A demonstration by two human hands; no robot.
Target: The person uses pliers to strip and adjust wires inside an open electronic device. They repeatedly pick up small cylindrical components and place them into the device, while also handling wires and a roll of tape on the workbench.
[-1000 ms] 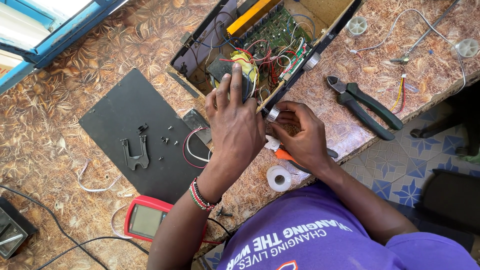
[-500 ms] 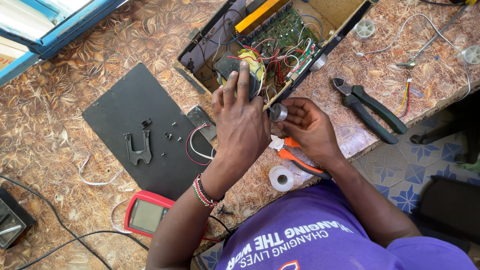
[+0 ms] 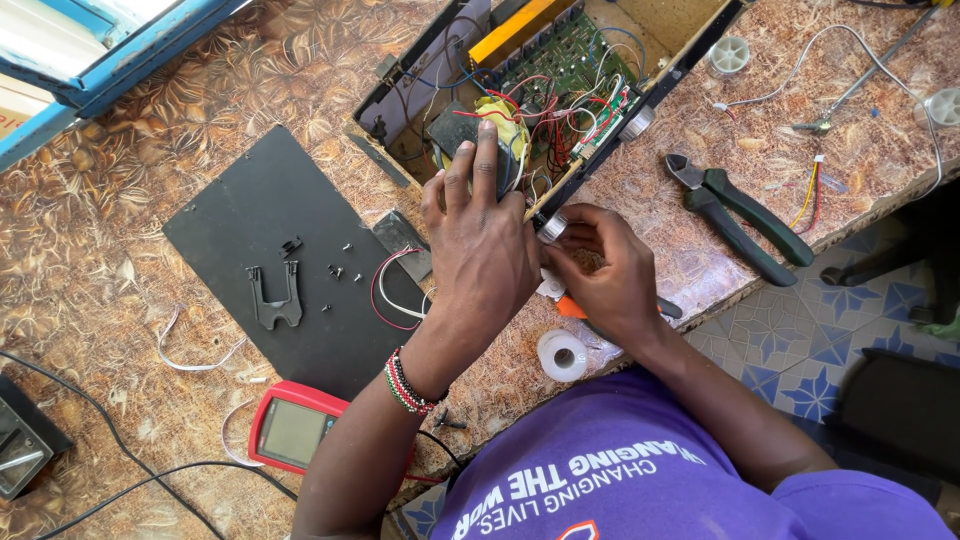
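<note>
- Since a second ago the left hand (image 3: 485,245) has slid slightly further over the transformer (image 3: 478,145); the right hand (image 3: 600,265) has stayed at the chassis edge.
- Left grip: fingers spread wide and laid over the transformer's dark, yellow-taped block, pressing it rather than lifting it.
- Right grip: narrow, fingertips pinched on a small silver knob (image 3: 552,228) at the front rim of the open chassis (image 3: 690,60).
- Transformer sits inside the chassis, beside the green circuit board (image 3: 560,50), with red and white wires around it.
- Handling, as a judgement: likely heavy, rigid and dense; its leads and the board look fragile, so hold the solid core sides, never the wires.
- Nearby on the counter (image 3: 120,230): green-handled pliers (image 3: 740,215), white tape roll (image 3: 562,354), red multimeter (image 3: 292,430), black panel (image 3: 260,220).
</note>
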